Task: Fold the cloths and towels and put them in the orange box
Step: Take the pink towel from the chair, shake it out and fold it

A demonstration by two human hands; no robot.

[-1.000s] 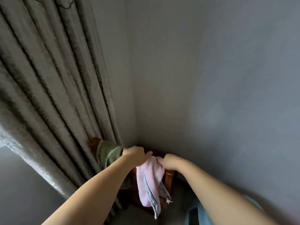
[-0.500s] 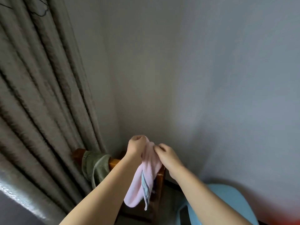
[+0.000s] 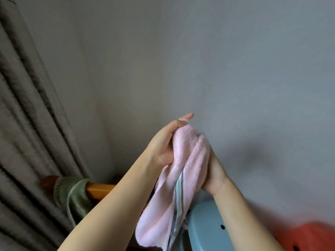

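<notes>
Two hands: both on one pink towel (image 3: 183, 171), held up in front of the grey wall (image 3: 235, 69)
Towel: bunched at the top between the hands, the rest hanging down in loose folds; a striped band of green, white and grey runs along one hanging edge; lower end hangs in front of the blue stool (image 3: 204, 230)
Left hand (image 3: 163, 147): on the left side of the towel, thumb over the top of the bunch, fingers wrapped behind it, one fingertip showing above the cloth; grasping the towel
Right hand (image 3: 213, 171): on the right side, mostly hidden by the cloth, palm pressed against it; fingers go up under the fold, so whether they curl round it I cannot tell
Green cloth (image 3: 72, 194): draped over a wooden rail (image 3: 97, 190), lower left, well apart from the towel
Orange box (image 3: 311, 236): bottom right corner, blurred, only part in view, beside the stool
Curtain (image 3: 27, 124): grey-brown, heavy pleats down the left side, just behind the rail
</notes>
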